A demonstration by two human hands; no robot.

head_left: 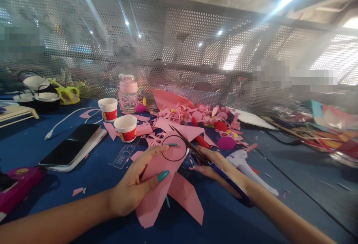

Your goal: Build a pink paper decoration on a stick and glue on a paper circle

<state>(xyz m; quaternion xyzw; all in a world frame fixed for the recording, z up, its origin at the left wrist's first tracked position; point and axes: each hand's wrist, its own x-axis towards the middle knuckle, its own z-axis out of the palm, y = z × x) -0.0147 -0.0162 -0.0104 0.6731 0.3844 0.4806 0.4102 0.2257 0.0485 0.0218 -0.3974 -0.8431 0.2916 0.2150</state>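
Note:
My left hand (pixel 140 180) pinches a sheet of pink paper (pixel 156 195) between thumb and fingers. A black circle is drawn near the sheet's top, and another strip of the pink paper angles down to the right. In my right hand (pixel 220 165) is a pair of scissors (pixel 200 156) with dark blades and blue handles. The blades lie slightly apart at the right side of the drawn circle. Whether the paper sits between them is hard to make out.
Behind the hands lies a heap of pink paper scraps (pixel 181 115). Two paper cups (pixel 125 128) and a phone (pixel 71 143) stand or lie to the left. A clear bottle (pixel 128 93) is at the back, and a white glue gun (pixel 251 169) rests right of my right hand.

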